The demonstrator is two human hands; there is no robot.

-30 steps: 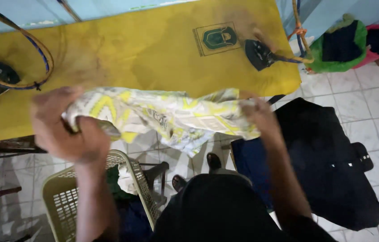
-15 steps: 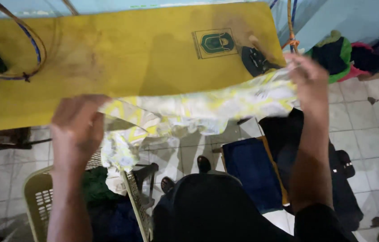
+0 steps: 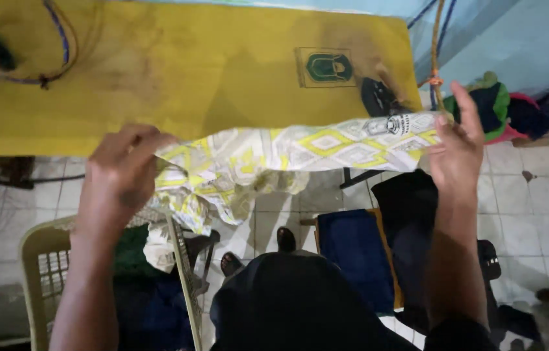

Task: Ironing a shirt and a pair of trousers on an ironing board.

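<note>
Two hands are holding one patterned cloth (image 3: 287,153) stretched out in the air between them. The left hand (image 3: 118,179) is curling shut around one bunched end of the cloth, fingers folded over the fabric, and loose folds are hanging down below that grip. The right hand (image 3: 459,146) is pinching the other end between thumb and fingers, with the remaining fingers pointing upward and partly spread. The cloth is white with yellow and grey diamond shapes, and it is hanging just in front of the near edge of the counter (image 3: 177,71), not lying on it.

The counter is wearing a yellow, stained cover with a small green emblem (image 3: 325,67) printed near its right end. A dark iron (image 3: 378,96) is sitting just right of that emblem, close to the right hand. A cord (image 3: 60,45) is looping across the far left of the counter.

Below the left hand, a pale plastic laundry basket (image 3: 37,260) is standing on the tiled floor (image 3: 534,195), holding dark green and blue garments. Below the right arm, a blue folded item (image 3: 352,253) and black cloth (image 3: 411,208) are lying on the floor. Farther right, a pile of coloured clothes (image 3: 502,104) is resting against the wall.
</note>
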